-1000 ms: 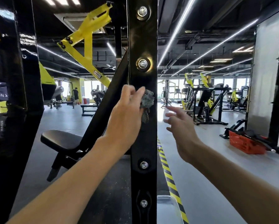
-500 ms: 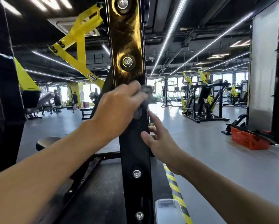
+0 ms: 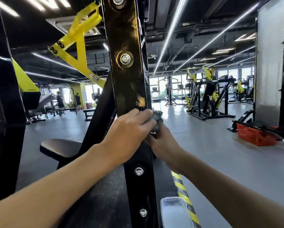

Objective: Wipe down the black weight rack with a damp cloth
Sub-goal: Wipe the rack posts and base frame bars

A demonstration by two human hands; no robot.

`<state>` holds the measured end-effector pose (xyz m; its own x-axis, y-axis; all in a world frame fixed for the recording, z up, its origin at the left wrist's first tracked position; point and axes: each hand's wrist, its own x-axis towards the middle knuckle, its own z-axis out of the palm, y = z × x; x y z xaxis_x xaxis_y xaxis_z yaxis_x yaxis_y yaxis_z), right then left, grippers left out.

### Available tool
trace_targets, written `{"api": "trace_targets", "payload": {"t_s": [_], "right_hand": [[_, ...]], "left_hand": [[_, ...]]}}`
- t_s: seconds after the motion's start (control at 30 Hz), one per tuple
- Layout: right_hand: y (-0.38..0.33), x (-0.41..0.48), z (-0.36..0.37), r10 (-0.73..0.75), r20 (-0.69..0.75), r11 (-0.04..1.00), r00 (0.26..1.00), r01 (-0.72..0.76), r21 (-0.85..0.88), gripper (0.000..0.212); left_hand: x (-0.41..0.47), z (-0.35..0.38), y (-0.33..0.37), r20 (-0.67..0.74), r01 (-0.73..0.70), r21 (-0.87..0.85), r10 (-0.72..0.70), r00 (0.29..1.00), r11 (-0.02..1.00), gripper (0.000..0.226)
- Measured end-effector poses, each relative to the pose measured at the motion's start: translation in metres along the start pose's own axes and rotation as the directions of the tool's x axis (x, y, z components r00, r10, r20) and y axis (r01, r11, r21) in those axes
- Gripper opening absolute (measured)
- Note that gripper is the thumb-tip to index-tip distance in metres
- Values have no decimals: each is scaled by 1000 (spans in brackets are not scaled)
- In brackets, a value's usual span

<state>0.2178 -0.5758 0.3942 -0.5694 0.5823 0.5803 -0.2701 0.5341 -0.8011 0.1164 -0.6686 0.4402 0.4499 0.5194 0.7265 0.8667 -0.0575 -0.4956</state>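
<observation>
1. 2 hands meet at the black rack upright (image 3: 129, 88). It stands mid-view and runs top to bottom, glossy, w/ smeary streaks just above the hands.
2. L hand (image 3: 128, 129) lies across the upright's front face. Its fingers curl over a wadded grey cloth (image 3: 157, 117) and hold it vs the upright's R edge. Cloth bulges out past the fingertips.
3. R hand (image 3: 164, 142) is just R of the upright, below the cloth, touching the L hand. Its fingers reach up toward the cloth/edge but the L hand covers them, so can't tell if it's gripping or open.
4. 1 bolt (image 3: 125, 59) on the upright above the hands, 2 more below them.
5. Behind the upright, L side: black padded seat (image 3: 60, 148) low, yellow frame arm (image 3: 78, 46) up high.
6. Floor R of the upright: yellow/black hazard tape (image 3: 182, 190), w/ a clear plastic tub (image 3: 174, 211) just beside it at the bottom edge.
7. Far R: red basket (image 3: 256, 135) on the floor. Bkgd: gym machines (image 3: 208, 99), 2 people (image 3: 60, 101) far L, blurry.
</observation>
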Motion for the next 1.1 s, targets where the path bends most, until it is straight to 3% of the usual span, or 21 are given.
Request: {"api": "trace_targets", "payload": {"t_s": [0.07, 0.17, 0.23, 0.33, 0.43, 0.5, 0.6, 0.67, 0.8, 0.83, 0.93, 1.0, 1.1], "right_hand": [[3, 0, 2, 21, -14, 1000, 1000, -21, -18, 42], [4, 1, 0, 90, 36, 993, 995, -93, 77, 69], [5, 0, -3, 91, 66, 988, 994, -98, 115, 77], [7, -1, -6, 85, 46, 979, 995, -92, 181, 54], [18, 0, -6, 105, 30, 988, 994, -108, 110, 46], [21, -1, -3, 104, 29, 993, 994, -105, 47, 44], [22, -1, 0, 65, 2, 997, 998, -65, -47, 46], [19, -2, 1, 56, -13, 992, 998, -57, -109, 46], [21, -5, 1, 48, -26, 988, 999, -51, -146, 46], [22, -4, 2, 43, -33, 988, 999, -48, -146, 45], [23, -3, 4, 65, -33, 991, 997, -68, -117, 45], [20, -4, 4, 78, -31, 990, 996, -82, -119, 46], [18, -6, 2, 101, -31, 985, 994, -104, -140, 47]], "left_hand": [[1, -7, -13, 19, -67, 21, 66, 998, 998, 32], [13, -13, -26, -148, 244, -64, -251, 957, 968, 32], [8, -9, -16, -149, 274, -102, -287, 946, 956, 26], [-10, -6, -12, -61, 144, -72, -148, 987, 987, 24], [-2, -10, -31, -228, 346, -156, -374, 899, 925, 28], [0, -9, -24, -262, 435, -231, -486, 834, 871, 30], [-19, 2, 2, -123, 358, -188, -383, 915, 915, 33], [-21, -1, -3, -104, 337, -200, -362, 926, 920, 34], [-6, -4, -18, -286, 492, -295, -567, 772, 819, 34], [-10, -1, -13, -272, 500, -304, -577, 770, 811, 34], [-37, 8, 3, -113, 411, -242, -447, 888, 879, 37], [-39, 7, -4, -96, 389, -230, -418, 903, 892, 37], [-25, 5, -13, -260, 534, -322, -615, 744, 782, 33]]}}
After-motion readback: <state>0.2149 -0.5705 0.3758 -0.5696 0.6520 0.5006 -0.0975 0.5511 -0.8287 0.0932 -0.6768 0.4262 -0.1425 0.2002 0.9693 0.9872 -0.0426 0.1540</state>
